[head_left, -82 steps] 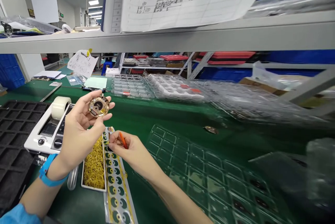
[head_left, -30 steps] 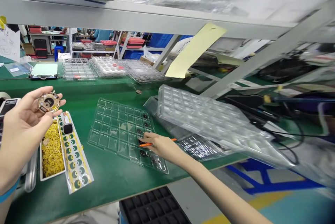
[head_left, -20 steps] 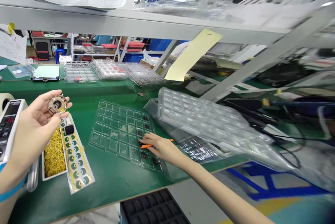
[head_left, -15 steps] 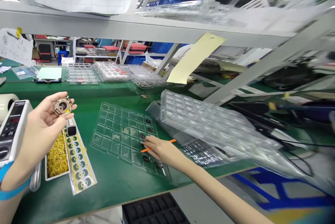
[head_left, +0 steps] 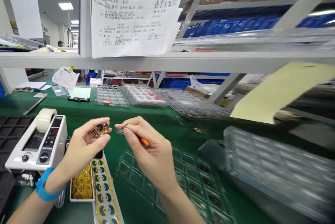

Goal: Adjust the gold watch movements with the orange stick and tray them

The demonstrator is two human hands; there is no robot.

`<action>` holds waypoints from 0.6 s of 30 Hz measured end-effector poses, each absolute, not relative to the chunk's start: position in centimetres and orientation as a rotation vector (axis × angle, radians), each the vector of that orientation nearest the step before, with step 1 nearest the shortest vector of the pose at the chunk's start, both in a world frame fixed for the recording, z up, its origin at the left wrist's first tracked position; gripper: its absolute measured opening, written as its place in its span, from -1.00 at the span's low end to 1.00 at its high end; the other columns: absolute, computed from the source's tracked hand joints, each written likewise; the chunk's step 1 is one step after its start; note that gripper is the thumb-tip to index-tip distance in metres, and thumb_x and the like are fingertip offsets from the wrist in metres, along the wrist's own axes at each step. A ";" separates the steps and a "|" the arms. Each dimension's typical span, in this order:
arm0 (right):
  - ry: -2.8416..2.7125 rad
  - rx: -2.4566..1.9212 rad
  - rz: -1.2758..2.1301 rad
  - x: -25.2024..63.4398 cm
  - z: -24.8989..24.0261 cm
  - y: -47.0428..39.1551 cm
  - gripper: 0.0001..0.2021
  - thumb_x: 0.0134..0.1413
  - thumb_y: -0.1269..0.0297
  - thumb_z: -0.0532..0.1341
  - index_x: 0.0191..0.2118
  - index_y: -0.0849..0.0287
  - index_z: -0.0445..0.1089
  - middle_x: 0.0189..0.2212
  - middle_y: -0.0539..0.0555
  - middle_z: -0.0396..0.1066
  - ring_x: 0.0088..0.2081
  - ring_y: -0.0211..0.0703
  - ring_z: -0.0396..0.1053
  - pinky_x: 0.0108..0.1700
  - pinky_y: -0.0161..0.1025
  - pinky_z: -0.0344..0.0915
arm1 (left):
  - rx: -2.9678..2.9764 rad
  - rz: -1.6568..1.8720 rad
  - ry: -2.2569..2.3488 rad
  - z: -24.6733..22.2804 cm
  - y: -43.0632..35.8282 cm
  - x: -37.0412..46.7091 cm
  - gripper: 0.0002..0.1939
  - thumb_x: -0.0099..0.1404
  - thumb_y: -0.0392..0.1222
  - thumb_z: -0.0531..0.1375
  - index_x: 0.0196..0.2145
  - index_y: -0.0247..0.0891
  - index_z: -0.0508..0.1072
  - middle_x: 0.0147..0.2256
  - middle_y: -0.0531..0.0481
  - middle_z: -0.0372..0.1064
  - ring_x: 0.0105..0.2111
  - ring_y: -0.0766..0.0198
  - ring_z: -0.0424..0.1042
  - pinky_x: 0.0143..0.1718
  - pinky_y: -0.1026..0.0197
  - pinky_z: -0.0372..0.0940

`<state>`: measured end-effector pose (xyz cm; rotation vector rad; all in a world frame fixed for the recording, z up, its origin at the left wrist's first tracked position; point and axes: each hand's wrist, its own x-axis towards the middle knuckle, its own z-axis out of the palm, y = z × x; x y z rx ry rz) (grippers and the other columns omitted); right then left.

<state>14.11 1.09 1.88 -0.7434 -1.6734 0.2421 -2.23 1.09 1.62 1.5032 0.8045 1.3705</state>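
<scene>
Over the counter (head_left: 136, 207), beyond the sticker strip's (head_left: 105, 189) far end, the left hand (head_left: 85, 142) pinched a tilted gold disc (head_left: 99, 129) by its rim; the right hand (head_left: 153, 152), closed on a small piece (head_left: 119, 130) and an orange stick (head_left: 144, 141), stood just right, apart.

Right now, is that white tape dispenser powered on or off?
On: the tape dispenser shows lit red digits on its dark control panel. The number itself is too blurred to read.

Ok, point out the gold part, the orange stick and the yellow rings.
Gold part (head_left: 99, 129): head view, middle of its visible face.
Orange stick (head_left: 144, 142): head view, its exposed orange end.
Yellow rings (head_left: 82, 185): head view, middle of the pile.
</scene>
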 end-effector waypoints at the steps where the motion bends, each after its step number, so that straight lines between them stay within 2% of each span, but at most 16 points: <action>1: -1.664 -0.715 0.266 13.5 1.9 1.2 -0.79 0.25 0.39 0.12 -0.37 0.13 0.47 -0.39 0.07 0.41 -0.36 -0.19 0.39 -0.37 -0.27 0.34 | 1.514 1.400 0.829 1.6 1.1 -2.2 -0.75 0.22 -0.26 0.29 -0.12 -0.17 0.57 -0.13 -0.07 0.57 -0.11 0.11 0.54 -0.13 0.16 0.49; 4: -1.683 -0.657 0.291 12.9 1.6 1.5 -0.79 0.24 0.42 0.13 -0.34 0.12 0.49 -0.41 0.04 0.39 -0.41 -0.24 0.36 -0.42 -0.32 0.31 | 1.511 1.537 0.892 1.7 1.2 -2.1 -0.91 0.20 -0.26 0.29 -0.33 -0.22 0.62 -0.22 -0.09 0.60 -0.12 0.10 0.54 -0.14 0.17 0.48; 6: -1.702 -0.653 0.270 13.0 1.4 1.6 -0.79 0.25 0.43 0.12 -0.33 0.12 0.49 -0.40 0.04 0.39 -0.40 -0.24 0.36 -0.41 -0.32 0.31 | 1.519 1.586 0.908 1.8 1.1 -2.0 -0.92 0.19 -0.28 0.29 -0.39 -0.23 0.63 -0.24 -0.10 0.60 -0.11 0.09 0.54 -0.13 0.17 0.47; 12: -1.715 -0.664 0.198 13.2 0.7 2.1 -0.80 0.25 0.43 0.12 -0.32 0.12 0.48 -0.40 0.06 0.40 -0.43 -0.23 0.35 -0.44 -0.29 0.30 | 1.608 1.529 0.940 1.8 0.9 -1.6 -0.87 0.18 -0.33 0.26 -0.37 -0.21 0.65 -0.19 -0.13 0.58 -0.11 0.06 0.55 -0.22 0.18 0.50; 18: -1.718 -0.671 0.234 13.4 0.3 2.5 -0.88 0.19 0.41 0.21 -0.26 0.08 0.48 -0.40 0.03 0.39 -0.47 -0.25 0.29 -0.47 -0.29 0.28 | 1.632 1.566 0.985 1.7 1.2 -1.5 -0.87 0.16 -0.33 0.28 -0.42 -0.20 0.66 -0.25 -0.12 0.59 -0.13 0.05 0.55 -0.20 0.17 0.49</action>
